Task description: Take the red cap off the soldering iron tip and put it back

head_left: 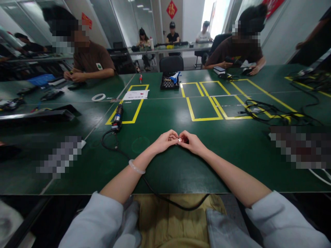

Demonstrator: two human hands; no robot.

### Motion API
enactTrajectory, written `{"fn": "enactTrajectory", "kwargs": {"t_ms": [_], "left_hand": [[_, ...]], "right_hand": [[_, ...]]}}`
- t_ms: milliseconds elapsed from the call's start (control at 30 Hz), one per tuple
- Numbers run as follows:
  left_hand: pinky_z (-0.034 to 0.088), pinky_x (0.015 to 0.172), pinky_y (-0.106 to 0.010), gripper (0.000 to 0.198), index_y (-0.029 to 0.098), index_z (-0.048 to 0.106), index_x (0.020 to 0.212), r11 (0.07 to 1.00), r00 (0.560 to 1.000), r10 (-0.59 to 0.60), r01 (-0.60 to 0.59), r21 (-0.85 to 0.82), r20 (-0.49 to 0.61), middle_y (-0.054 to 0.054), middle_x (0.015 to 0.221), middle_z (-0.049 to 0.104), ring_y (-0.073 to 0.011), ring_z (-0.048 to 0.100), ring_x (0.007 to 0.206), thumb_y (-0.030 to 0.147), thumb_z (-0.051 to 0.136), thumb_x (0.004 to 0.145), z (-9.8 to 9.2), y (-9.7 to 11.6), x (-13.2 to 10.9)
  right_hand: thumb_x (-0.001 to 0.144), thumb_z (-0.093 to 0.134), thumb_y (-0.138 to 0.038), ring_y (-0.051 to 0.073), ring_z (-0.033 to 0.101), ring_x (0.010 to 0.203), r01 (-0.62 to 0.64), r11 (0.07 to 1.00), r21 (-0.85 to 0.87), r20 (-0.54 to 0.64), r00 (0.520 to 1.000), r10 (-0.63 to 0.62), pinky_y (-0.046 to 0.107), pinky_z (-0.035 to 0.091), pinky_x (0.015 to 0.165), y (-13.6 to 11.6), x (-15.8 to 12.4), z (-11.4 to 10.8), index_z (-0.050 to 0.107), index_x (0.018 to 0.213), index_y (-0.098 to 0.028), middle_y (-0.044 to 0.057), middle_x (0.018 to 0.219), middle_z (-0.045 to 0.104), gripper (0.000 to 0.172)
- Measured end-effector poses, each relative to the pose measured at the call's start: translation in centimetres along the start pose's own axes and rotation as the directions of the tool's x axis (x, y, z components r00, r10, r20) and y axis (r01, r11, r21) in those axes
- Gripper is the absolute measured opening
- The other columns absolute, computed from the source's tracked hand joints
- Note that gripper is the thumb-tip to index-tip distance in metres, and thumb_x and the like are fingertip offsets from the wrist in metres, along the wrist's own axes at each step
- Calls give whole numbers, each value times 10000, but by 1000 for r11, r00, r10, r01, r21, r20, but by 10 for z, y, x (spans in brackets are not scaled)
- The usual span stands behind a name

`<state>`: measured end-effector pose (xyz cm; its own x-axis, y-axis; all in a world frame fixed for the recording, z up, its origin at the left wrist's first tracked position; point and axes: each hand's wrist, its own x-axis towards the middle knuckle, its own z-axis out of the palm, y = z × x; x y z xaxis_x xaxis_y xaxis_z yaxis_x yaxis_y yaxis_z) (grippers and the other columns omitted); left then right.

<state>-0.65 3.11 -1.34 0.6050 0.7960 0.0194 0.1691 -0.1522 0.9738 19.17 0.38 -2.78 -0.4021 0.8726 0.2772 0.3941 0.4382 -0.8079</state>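
My left hand (165, 141) and my right hand (191, 142) rest on the green table (168, 162), their fingertips meeting in the middle. Both are closed in a pinch on a tiny shiny part (180, 140) held between them; it is too small to name. A pale bangle (136, 167) circles my left wrist. An electric screwdriver (118, 117) lies on the table to the left of my hands, its black cable (113, 146) looping toward me and off the table's near edge.
Yellow tape rectangles (204, 108) mark the table. A black parts tray (170, 82), a paper sheet (136, 94) and a tape roll (98, 97) lie further back. Tangled cables (269, 112) sit at right. Two people work at the far side, others behind.
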Motion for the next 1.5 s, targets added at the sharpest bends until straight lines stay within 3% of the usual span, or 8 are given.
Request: {"fn": "enactTrajectory", "kwargs": {"t_ms": [267, 467, 700, 967, 1133, 1233, 1367, 1500], "left_hand": [[476, 739, -269, 290, 144, 521, 981, 1000, 1000, -4, 5, 11, -30, -28, 805, 643, -125, 626, 750, 372, 624, 835, -2, 4, -3], [487, 749, -264, 291, 192, 523, 1094, 944, 993, 113, -96, 315, -36, -27, 901, 664, -137, 636, 797, 340, 591, 853, 2, 10, -8], [476, 780, -265, 193, 227, 556, 1053, 755, 973, 228, -150, 638, -41, -19, 944, 669, -152, 638, 853, 334, 524, 895, 9, 16, -12], [482, 786, -270, 238, 218, 580, 1054, 780, 973, 206, -98, 619, -105, -30, 954, 682, -161, 648, 862, 389, 498, 910, 6, 15, -12], [468, 811, -278, 281, 221, 606, 1058, 792, 984, 167, -98, 603, -60, -39, 984, 683, -177, 640, 900, 418, 456, 924, 4, 21, -12], [457, 862, -299, 324, 217, 603, 1096, 759, 981, 174, -77, 647, -88, -53, 1055, 666, -189, 621, 957, 426, 412, 937, -13, 25, -11], [410, 978, -366, 387, 193, 558, 1206, 566, 937, 199, 129, 814, -287, -92, 1213, 583, -234, 538, 1127, 425, 422, 928, -70, 22, -14], [346, 1034, -472, 593, 105, 437, 1342, 287, 776, 176, 548, 786, -605, -190, 1397, 422, -340, 412, 1258, 420, 556, 854, -147, 10, -34]], "right_hand": [[830, 622, -310, 137, 573, 734, -5, 994, 111, -64, 998, 12, 263, 463, 672, 5, 3, 0, 596, 921, -176, 25, 830, 621, 165], [811, 646, -382, 121, 565, 674, -66, 947, 314, -48, 995, 86, 256, 462, 639, 11, 6, -1, 591, 918, -173, 14, 808, 630, 241], [846, 593, -498, 129, 596, 639, -130, 890, 436, 37, 991, 127, 276, 492, 645, 7, 6, -3, 599, 833, -158, 28, 718, 652, 340], [772, 687, -398, 103, 534, 633, -88, 919, 385, -32, 994, 109, 235, 442, 590, 5, 5, -1, 555, 948, -183, 0, 802, 600, 308], [801, 642, -359, 106, 507, 632, -104, 950, 296, -16, 993, 114, 235, 413, 593, 3, 4, -4, 559, 918, -176, -9, 751, 571, 232], [810, 628, -374, 105, 487, 602, -120, 956, 268, -22, 991, 131, 233, 396, 569, 4, 4, -5, 562, 910, -176, -20, 703, 551, 231], [809, 629, -362, 105, 478, 592, -125, 963, 237, -23, 991, 134, 234, 391, 568, 5, 4, -4, 574, 910, -173, -25, 679, 540, 222], [804, 634, -353, 108, 486, 603, -124, 963, 239, -19, 991, 132, 241, 399, 588, 6, 4, -3, 577, 912, -171, -18, 699, 553, 219]]}}
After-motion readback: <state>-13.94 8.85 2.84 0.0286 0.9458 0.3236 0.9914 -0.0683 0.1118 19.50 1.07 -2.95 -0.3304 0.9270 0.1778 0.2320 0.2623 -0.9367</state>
